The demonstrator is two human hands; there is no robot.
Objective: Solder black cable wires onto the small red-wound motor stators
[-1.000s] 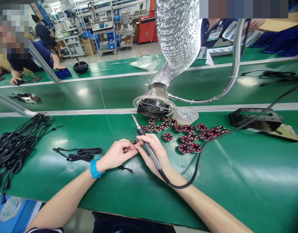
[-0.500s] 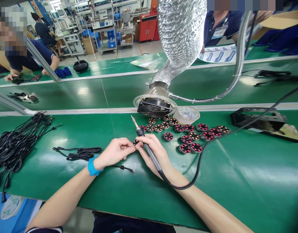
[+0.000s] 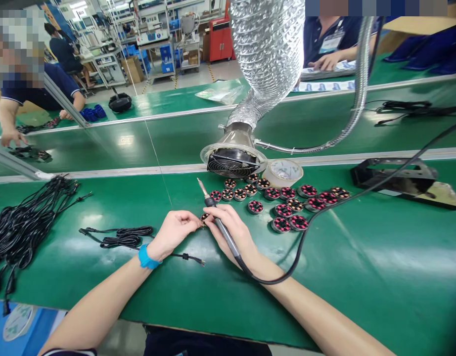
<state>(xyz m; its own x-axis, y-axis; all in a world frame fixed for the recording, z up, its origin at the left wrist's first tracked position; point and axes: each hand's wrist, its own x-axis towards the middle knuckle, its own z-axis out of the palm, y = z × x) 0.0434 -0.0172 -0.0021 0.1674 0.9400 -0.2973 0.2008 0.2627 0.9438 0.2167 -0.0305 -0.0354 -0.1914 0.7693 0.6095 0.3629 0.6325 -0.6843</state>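
My left hand (image 3: pixel 177 230), with a blue wristband (image 3: pixel 149 256), is closed in a pinch at a small wound motor stator (image 3: pixel 205 217). Fingertips of both hands meet at this stator and partly cover it; thin wire ends seem to stick out below. Wrapped in my right hand (image 3: pixel 233 232) is a soldering iron (image 3: pixel 226 233), its tip pointing up and away from me. The iron's black cable runs over my right forearm. Below my left hand lies a black cable end (image 3: pixel 193 258) with bared wires, and a bundled black cable (image 3: pixel 126 236) rests to the left.
Several stators (image 3: pixel 283 210) with red or copper windings stand right of my hands. Above them hangs a fume hood with a fan (image 3: pixel 233 164) on a silver duct (image 3: pixel 268 49). A tape roll (image 3: pixel 283 173), a black metal stand (image 3: pixel 394 178) and piled cables (image 3: pixel 25 227) lie around. Co-workers sit opposite.
My left fingertips have drawn slightly apart from my right ones, showing more of the stator. A co-worker's hand at the left has reached forward over the divider; another's hand now rests on printed sheets.
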